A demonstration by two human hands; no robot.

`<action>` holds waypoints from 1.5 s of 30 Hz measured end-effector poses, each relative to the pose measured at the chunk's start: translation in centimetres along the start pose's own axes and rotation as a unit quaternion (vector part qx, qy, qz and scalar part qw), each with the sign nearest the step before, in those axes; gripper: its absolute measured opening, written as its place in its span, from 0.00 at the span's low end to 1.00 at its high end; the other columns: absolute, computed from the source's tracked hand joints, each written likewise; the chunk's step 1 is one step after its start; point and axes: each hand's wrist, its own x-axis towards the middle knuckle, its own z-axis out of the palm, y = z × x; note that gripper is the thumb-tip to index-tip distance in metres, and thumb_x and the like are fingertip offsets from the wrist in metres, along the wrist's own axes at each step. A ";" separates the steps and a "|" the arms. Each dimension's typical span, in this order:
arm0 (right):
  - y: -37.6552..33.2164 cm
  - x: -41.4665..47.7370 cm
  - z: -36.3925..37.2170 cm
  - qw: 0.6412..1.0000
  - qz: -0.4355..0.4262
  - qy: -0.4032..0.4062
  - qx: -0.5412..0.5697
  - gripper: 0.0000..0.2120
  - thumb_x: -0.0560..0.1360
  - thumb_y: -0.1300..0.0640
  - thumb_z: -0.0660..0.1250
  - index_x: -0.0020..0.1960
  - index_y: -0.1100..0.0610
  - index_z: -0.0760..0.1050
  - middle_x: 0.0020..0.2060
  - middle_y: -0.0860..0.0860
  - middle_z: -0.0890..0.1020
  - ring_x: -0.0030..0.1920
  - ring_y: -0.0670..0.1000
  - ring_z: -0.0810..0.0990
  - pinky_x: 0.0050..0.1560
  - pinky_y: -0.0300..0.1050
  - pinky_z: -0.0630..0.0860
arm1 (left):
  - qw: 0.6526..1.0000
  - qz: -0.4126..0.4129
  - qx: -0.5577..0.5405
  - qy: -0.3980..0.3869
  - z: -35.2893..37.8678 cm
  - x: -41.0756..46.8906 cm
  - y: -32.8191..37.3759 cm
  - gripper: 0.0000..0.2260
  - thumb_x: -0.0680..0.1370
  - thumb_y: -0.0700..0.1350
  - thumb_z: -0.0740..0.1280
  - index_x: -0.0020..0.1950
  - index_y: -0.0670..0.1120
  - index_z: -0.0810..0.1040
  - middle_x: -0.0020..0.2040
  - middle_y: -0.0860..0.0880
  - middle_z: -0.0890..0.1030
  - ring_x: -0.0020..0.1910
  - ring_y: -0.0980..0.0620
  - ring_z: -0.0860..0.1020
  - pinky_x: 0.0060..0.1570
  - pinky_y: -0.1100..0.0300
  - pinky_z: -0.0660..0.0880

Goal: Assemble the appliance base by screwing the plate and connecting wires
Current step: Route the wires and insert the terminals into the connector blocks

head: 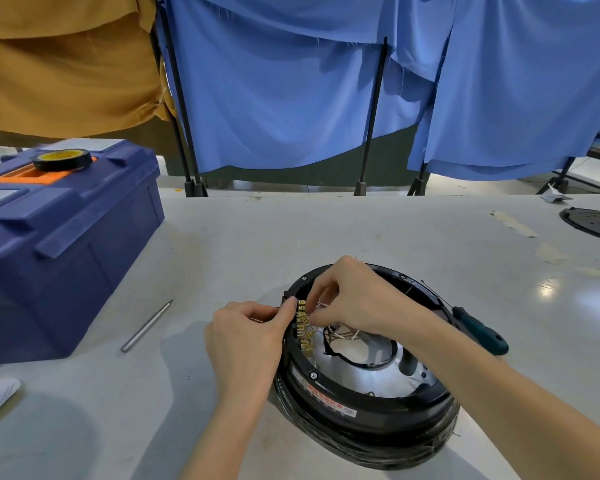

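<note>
the step in hand is the connecting of wires, i think, not the screwing. the base [364, 403], a black round ring, lies near the near edge of the table [326, 230], a little toward the right edge. the left hand [246, 337] has curled fingers, and its thumb and forefinger pinch the row of brass terminals [305, 327] that stands at the left rim of the base. the right hand [354, 299] reaches over the far rim and its fingertips are closed on a thin wire [323, 305] just beside the top of that row. whether the wire end is already on a terminal i cannot tell, because the fingers cover it. more wires [343, 336] lie loose inside the ring, above the metal plate [361, 372]. the next move probably calls for a small, exact push of the wire end onto one terminal, while the left hand keeps the row steady. the loose wires are close to the terminals and may get in the way of the fingers. the screwdriver [478, 330] rests against the right rim of the base, with its green handle toward the right edge of the table, near the right forearm, so an elbow could knock it. a metal pin [146, 327] lies between the base and the blue toolbox [59, 251] at the left edge. a tape roll [63, 159] sits on the toolbox. a black disc [593, 225] lies at the right edge.
</note>
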 end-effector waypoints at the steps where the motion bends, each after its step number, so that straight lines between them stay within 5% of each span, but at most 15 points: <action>1: 0.0 0.0 0.2 1.000 -0.010 0.004 -0.013 0.04 0.68 0.63 0.74 0.42 0.57 0.84 0.27 0.50 0.74 0.27 0.47 0.69 0.29 0.37 0.67 | 1.000 -0.001 0.006 0.002 -0.1 0.0 0.1 0.11 0.67 0.57 0.78 0.32 0.51 0.84 0.33 0.54 0.82 0.37 0.53 0.81 0.41 0.54 0.78; 4: 0.0 -0.1 0.6 0.998 -0.045 0.015 -0.049 0.01 0.69 0.61 0.74 0.39 0.56 0.83 0.26 0.48 0.71 0.27 0.46 0.67 0.30 0.38 0.64 | 1.000 0.008 0.018 0.012 -0.1 -0.2 0.2 0.11 0.66 0.58 0.77 0.33 0.51 0.85 0.33 0.53 0.81 0.38 0.52 0.80 0.40 0.55 0.76; 8: 0.1 -0.2 0.7 0.990 -0.070 0.014 -0.125 0.05 0.68 0.58 0.76 0.41 0.53 0.81 0.37 0.44 0.73 0.37 0.45 0.73 0.33 0.37 0.67 | 0.999 0.021 0.036 0.021 0.0 -0.3 0.2 0.11 0.67 0.56 0.77 0.34 0.49 0.85 0.33 0.52 0.79 0.36 0.56 0.76 0.34 0.64 0.68; 12: 0.1 0.0 0.8 0.981 -0.096 0.021 -0.167 0.04 0.70 0.55 0.75 0.43 0.53 0.81 0.45 0.48 0.73 0.45 0.51 0.75 0.42 0.47 0.75 | 0.999 0.022 0.039 0.016 0.0 -0.2 0.1 0.12 0.68 0.56 0.77 0.33 0.48 0.85 0.33 0.52 0.78 0.35 0.59 0.75 0.32 0.70 0.64; 17: 0.5 -0.4 0.5 0.976 -0.122 -0.001 -0.181 0.04 0.73 0.55 0.72 0.47 0.53 0.80 0.50 0.48 0.73 0.48 0.50 0.74 0.49 0.50 0.74 | 0.998 0.030 0.045 0.013 0.1 -0.2 0.0 0.12 0.69 0.55 0.76 0.33 0.47 0.85 0.32 0.52 0.77 0.34 0.58 0.75 0.32 0.71 0.65; 22: 0.3 0.0 0.5 0.969 -0.117 -0.024 -0.216 0.10 0.69 0.57 0.73 0.49 0.53 0.78 0.47 0.48 0.73 0.44 0.48 0.71 0.40 0.43 0.67 | 0.999 0.025 0.038 0.011 0.1 -0.2 0.0 0.12 0.69 0.54 0.77 0.31 0.48 0.85 0.32 0.50 0.78 0.34 0.55 0.76 0.36 0.60 0.67; 25: 0.0 0.1 0.8 0.962 -0.121 -0.016 -0.244 0.11 0.70 0.55 0.74 0.51 0.55 0.78 0.45 0.47 0.72 0.45 0.50 0.73 0.43 0.46 0.72 | 0.999 0.025 0.036 0.010 0.1 -0.1 0.0 0.12 0.69 0.55 0.77 0.32 0.48 0.85 0.32 0.50 0.78 0.35 0.55 0.76 0.38 0.59 0.67; 36: 0.5 -0.3 0.6 0.976 -0.137 0.000 -0.169 0.05 0.72 0.60 0.71 0.47 0.57 0.83 0.47 0.51 0.80 0.45 0.51 0.78 0.50 0.50 0.76 | 0.998 0.045 0.045 0.027 0.5 -0.2 -0.1 0.12 0.69 0.53 0.77 0.31 0.47 0.84 0.31 0.51 0.76 0.31 0.58 0.73 0.36 0.75 0.64; 45: 1.4 -0.1 1.0 0.984 -0.149 0.033 -0.087 0.02 0.71 0.60 0.74 0.43 0.57 0.84 0.44 0.52 0.81 0.43 0.50 0.78 0.48 0.52 0.76 | 0.997 0.050 0.050 0.031 0.6 -0.2 -0.2 0.11 0.69 0.51 0.77 0.30 0.47 0.84 0.31 0.50 0.75 0.31 0.58 0.73 0.35 0.72 0.64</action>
